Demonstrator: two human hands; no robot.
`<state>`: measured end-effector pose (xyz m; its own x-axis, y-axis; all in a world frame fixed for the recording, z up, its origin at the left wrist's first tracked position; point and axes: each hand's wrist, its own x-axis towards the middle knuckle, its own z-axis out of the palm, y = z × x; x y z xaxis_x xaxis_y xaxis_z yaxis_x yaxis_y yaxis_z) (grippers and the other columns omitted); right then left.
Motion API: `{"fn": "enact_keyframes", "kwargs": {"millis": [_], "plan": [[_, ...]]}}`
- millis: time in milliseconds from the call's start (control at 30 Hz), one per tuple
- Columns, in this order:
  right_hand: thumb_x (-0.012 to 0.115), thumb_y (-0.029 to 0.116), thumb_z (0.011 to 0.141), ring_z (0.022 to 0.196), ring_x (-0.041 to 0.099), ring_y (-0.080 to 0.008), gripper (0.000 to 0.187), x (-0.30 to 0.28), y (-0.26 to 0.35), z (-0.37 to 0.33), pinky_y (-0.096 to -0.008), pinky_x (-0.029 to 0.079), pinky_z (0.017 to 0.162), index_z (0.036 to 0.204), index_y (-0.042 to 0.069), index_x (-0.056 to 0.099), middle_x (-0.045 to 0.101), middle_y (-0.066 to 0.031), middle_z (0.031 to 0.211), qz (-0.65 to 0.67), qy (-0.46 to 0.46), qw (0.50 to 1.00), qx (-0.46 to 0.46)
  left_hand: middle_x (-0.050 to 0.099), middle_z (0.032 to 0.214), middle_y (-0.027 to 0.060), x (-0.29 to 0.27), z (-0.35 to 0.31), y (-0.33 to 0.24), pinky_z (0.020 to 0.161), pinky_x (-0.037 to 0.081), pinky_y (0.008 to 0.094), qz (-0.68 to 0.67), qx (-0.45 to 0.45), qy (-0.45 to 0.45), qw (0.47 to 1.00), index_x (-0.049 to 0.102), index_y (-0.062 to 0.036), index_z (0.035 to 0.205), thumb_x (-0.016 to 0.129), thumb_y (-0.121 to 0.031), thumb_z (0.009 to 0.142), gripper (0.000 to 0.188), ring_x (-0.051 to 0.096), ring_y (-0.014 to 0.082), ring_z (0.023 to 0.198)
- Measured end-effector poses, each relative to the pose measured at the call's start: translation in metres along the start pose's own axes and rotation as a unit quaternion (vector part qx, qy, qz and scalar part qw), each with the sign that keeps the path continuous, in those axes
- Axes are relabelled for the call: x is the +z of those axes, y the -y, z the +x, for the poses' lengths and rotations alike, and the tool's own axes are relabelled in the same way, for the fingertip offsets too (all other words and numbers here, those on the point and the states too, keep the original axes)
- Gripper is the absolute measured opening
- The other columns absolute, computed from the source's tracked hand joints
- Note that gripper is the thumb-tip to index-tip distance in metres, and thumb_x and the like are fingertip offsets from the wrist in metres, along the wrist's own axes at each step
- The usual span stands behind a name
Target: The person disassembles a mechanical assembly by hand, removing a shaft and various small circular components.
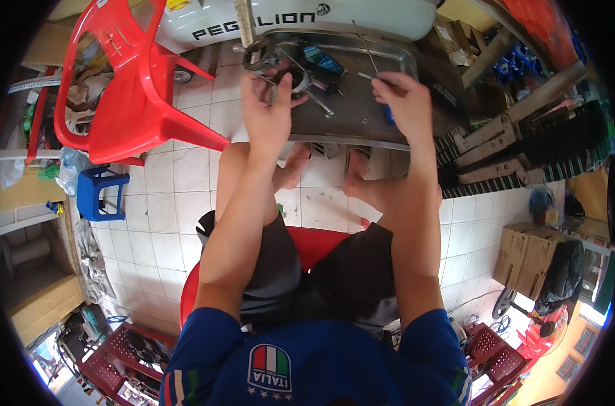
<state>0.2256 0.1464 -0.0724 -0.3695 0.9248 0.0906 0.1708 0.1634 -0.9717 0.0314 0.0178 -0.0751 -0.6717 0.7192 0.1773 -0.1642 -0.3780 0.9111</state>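
My left hand (270, 108) is closed around a dark, rounded metal machine part (290, 82) at the left side of a metal tray (358, 125). The part has a ring-like opening, and my fingers hide some of it; its exact kind is unclear. Over the right side of the tray, the fingers of my right hand (407, 101) pinch a thin metal rod (367, 47) that points up and away, with a short crosspiece by the fingertips. Something blue (389, 115) shows just below that hand, mostly covered. Between the hands lies a dark item with a shiny blue face (323, 61).
A large pale tank (361, 17) stands behind the tray. To the left are a red plastic chair (128, 88) and a low blue stool (102, 194). Black ridged metal-bracketed parts (497, 145) crowd the right side, with cardboard boxes (527, 260) lower right.
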Motion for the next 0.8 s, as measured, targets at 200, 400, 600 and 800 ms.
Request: {"fn": "enact_keyframes", "kwargs": {"millis": [200, 400, 600, 800], "plan": [[0.076, 0.015, 0.080, 0.081, 0.071, -0.0296, 0.019, 0.000, -0.058, -0.001, -0.0366, 0.056, 0.074, 0.096, 0.005, 0.074, 0.073, -0.0148, 0.090, -0.298, 0.012, 0.954, 0.039, 0.059, 0.121, 0.0187, -0.001, 0.000, -0.002, 0.076, 0.065, 0.0418, 0.011, 0.003, -0.011, 1.000, 0.040, -0.0008, 0.116, 0.056, 0.002, 0.095, 0.027, 0.061, 0.0222, 0.107], [0.077, 0.026, 0.079, 0.091, 0.069, -0.0339, 0.020, 0.017, -0.068, -0.003, -0.0419, 0.055, 0.080, 0.094, 0.012, 0.075, 0.072, -0.0132, 0.093, -0.431, 0.017, 0.897, 0.095, 0.058, 0.122, 0.0192, -0.004, 0.001, -0.001, 0.074, 0.065, 0.0408, 0.004, -0.001, -0.011, 1.000, 0.040, -0.0016, 0.117, 0.056, 0.003, 0.094, 0.028, 0.060, 0.0230, 0.109], [0.073, 0.025, 0.083, 0.096, 0.067, -0.0337, 0.019, 0.029, -0.053, 0.003, -0.0428, 0.054, 0.083, 0.098, 0.013, 0.073, 0.071, -0.0112, 0.101, -0.408, -0.005, 0.912, 0.052, 0.057, 0.122, 0.0201, -0.006, 0.003, 0.001, 0.074, 0.065, 0.0424, 0.006, 0.008, -0.016, 1.000, 0.041, -0.0020, 0.117, 0.056, 0.003, 0.095, 0.028, 0.061, 0.0238, 0.107], [0.060, 0.016, 0.091, 0.112, 0.059, -0.0341, 0.027, 0.054, -0.067, 0.034, -0.0428, 0.049, 0.094, 0.117, 0.011, 0.065, 0.061, -0.0127, 0.124, -0.347, -0.021, 0.932, -0.100, 0.056, 0.123, 0.0198, -0.002, 0.000, -0.002, 0.073, 0.065, 0.0403, 0.014, 0.009, -0.011, 1.000, 0.040, -0.0024, 0.122, 0.058, 0.002, 0.094, 0.034, 0.061, 0.0241, 0.107]]}}
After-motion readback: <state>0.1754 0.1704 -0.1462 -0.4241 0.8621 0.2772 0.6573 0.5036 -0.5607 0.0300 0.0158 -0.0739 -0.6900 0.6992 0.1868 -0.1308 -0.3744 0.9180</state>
